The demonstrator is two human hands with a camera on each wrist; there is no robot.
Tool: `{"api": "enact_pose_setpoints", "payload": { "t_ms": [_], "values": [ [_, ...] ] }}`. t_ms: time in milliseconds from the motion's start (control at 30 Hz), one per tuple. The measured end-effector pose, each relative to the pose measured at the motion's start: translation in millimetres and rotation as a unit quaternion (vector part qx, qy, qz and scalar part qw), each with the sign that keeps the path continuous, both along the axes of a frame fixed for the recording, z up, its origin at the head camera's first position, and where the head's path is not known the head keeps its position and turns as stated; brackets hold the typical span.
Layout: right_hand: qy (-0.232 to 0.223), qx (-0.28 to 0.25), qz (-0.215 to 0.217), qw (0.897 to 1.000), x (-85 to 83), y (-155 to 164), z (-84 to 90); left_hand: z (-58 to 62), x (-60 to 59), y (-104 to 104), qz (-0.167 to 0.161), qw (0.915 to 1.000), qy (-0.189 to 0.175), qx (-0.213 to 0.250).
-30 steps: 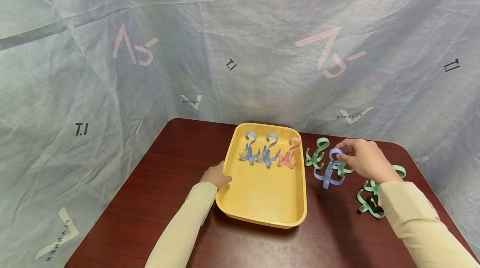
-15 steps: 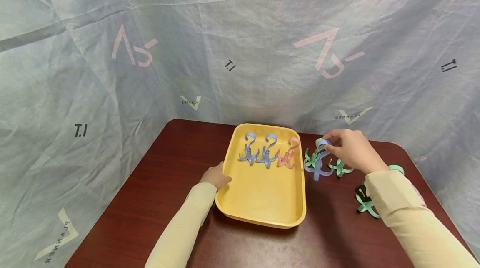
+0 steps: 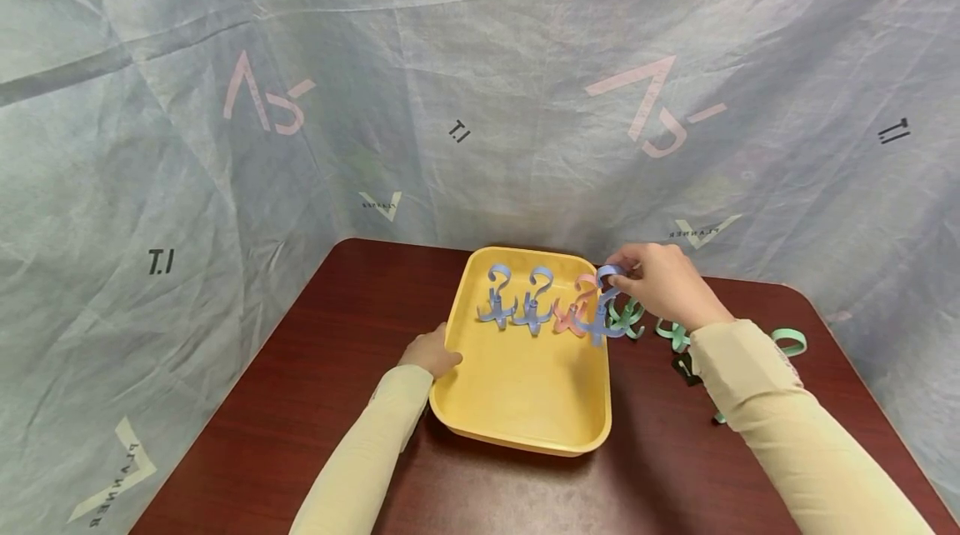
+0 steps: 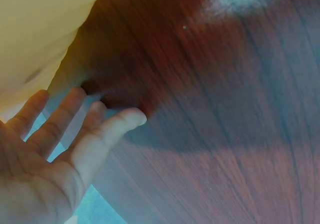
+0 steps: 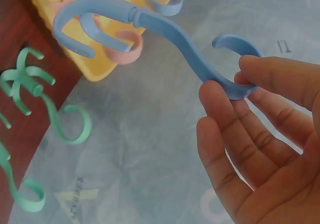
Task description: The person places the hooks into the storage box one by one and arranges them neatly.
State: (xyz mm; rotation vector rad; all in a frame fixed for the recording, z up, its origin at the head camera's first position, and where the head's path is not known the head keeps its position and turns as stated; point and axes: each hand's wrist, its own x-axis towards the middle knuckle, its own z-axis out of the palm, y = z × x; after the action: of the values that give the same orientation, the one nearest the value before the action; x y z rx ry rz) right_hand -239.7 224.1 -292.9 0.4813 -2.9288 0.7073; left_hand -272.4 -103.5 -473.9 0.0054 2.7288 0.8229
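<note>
Two sleeves (image 3: 367, 452): nearest us, cream cloth reaching in over the dark red table (image 3: 480, 489), one on each side.
Left hand (image 3: 431, 352): it holds the left edge of the yellow tray (image 3: 510, 389) – thumb over the rim, other fingers spread loosely outside. How firmly, we cannot tell.
Tray footing: it sits mid-table, its near half bare. If the left hand slackened, we judge that a knock on the right rim could make the tray skid or turn.
Held blue hook (image 3: 597, 328): raised over the tray's right rim, prongs below the curl. From the head it overlaps the pink hook, and we cannot tell whether the two touch.
Right hand (image 3: 663, 281): it pinches that curl between thumb and fingertips. With the grip so far from the prongs, we would expect them to swing; a slip here could drop the hook across the rim.
Row in the tray: two blue hooks (image 3: 498, 310) and the pink hook (image 3: 566, 323) sit close together at the far end. Curved prongs could snag – lowering the held one too near the pink would be the cause.
Green hooks (image 3: 626, 320): on the table, right of the tray, one just beside its wall. The right arm partly covers others, so we cannot count them; a low cuff could sweep them aside.
Backdrop (image 3: 480, 102): farthest off, a grey printed sheet behind the table.
</note>
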Motion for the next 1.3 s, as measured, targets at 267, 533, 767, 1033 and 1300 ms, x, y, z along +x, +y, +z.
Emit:
{"api": "enact_pose_setpoints", "payload": {
  "t_ms": [267, 533, 767, 1033, 1300],
  "values": [
    [-0.011, -0.021, 0.014, 1.000, -5.6, -20.7, -1.4, 4.8, 3.7, 1.1, -0.001, 1.0000, 0.002, -0.006],
    [-0.022, -0.040, 0.019, 0.999, -11.3, -39.3, -10.7, 8.7, 6.7, 2.4, 0.007, 1.0000, 0.000, -0.001],
    [-0.041, -0.073, 0.016, 0.996, -15.3, -53.2, -20.0, 9.3, 6.7, 1.8, 0.005, 1.0000, 0.000, 0.006],
    [-0.055, -0.109, 0.018, 0.992, -17.5, -69.1, -33.1, 7.3, 5.5, 1.4, 0.002, 1.0000, 0.004, -0.001],
    [-0.068, -0.119, 0.003, 0.991, -19.5, -89.7, -44.1, 6.9, 4.6, 1.0, -0.001, 0.9999, 0.009, -0.007]
  ]
}}
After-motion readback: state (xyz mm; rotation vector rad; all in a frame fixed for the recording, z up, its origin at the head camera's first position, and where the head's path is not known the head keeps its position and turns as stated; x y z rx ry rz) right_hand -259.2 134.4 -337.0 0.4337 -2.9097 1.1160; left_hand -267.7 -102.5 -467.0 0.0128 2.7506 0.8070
